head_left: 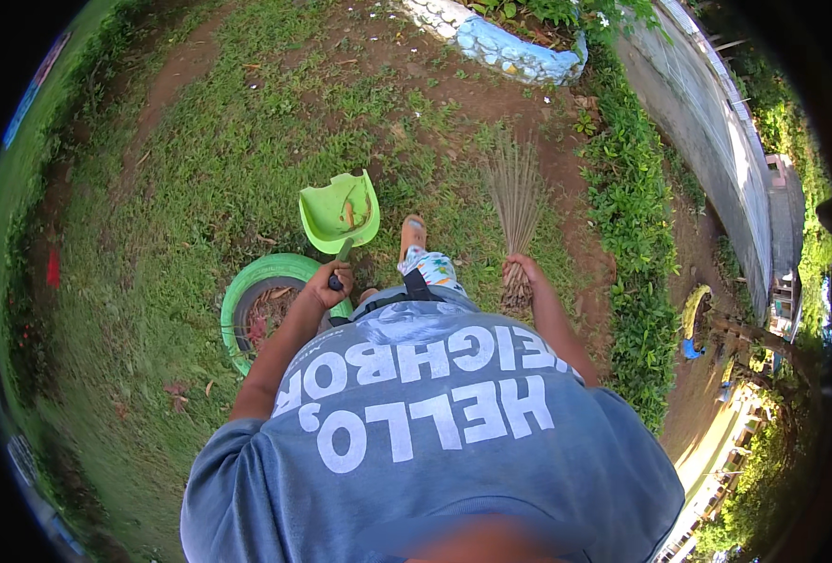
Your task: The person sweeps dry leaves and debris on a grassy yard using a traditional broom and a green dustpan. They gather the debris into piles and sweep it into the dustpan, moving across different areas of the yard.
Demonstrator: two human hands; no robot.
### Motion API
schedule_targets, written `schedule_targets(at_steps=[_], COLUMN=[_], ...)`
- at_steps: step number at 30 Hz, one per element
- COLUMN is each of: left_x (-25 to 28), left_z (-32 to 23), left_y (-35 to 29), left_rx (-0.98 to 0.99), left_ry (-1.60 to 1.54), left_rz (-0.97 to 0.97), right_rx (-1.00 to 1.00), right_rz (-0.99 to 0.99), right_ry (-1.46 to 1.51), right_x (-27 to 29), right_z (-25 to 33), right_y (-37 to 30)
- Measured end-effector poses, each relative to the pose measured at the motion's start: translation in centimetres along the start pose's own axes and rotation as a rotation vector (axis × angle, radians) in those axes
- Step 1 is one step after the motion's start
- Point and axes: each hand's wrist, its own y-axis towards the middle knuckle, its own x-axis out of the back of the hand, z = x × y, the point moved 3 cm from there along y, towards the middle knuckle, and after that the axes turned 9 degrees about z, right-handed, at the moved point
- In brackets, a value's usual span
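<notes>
Currently, the left grip (329,283) holds a lime-green dustpan (323,214) by its handle (344,250), the right grip (526,268) a stick broom (517,197).

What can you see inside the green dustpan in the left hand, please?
Inside the green dustpan there are a few brown pieces that look like dry leaves. Whatever lies directly beneath them is covered and cannot be seen.

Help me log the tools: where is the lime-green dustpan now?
In the head view, the lime-green dustpan is left of centre, its handle in the left hand, just beyond the green-painted tyre.
</notes>
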Motion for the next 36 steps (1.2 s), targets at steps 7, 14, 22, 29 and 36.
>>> schedule_targets(at_steps=[7,14,22,29,36], left_x=[-6.5,-16.0,-24.1,-27.2,-30.6], left_z=[-9.7,-17.1,-26.2,-35.5,-43.3], left_y=[5.3,10.3,14.4,17.4,18.3], left_rx=[-0.066,-0.234,-0.385,-0.433,-0.364], left_ry=[-0.076,-0.205,-0.272,-0.350,-0.431], left_rz=[0.028,0.020,0.036,0.050,0.114], right_rx=[-0.054,-0.168,-0.301,-0.161,-0.331], right_rz=[-0.184,0.327,0.493,0.008,0.367], right_ry=[0.286,0.389,0.363,0.219,0.212], right_x=[1.9,-12.1,-15.8,-10.4,-30.4], right_z=[11.8,26.7,40.3,47.7,49.0], right_y=[13.2,33.0,33.0,40.6,56.9])
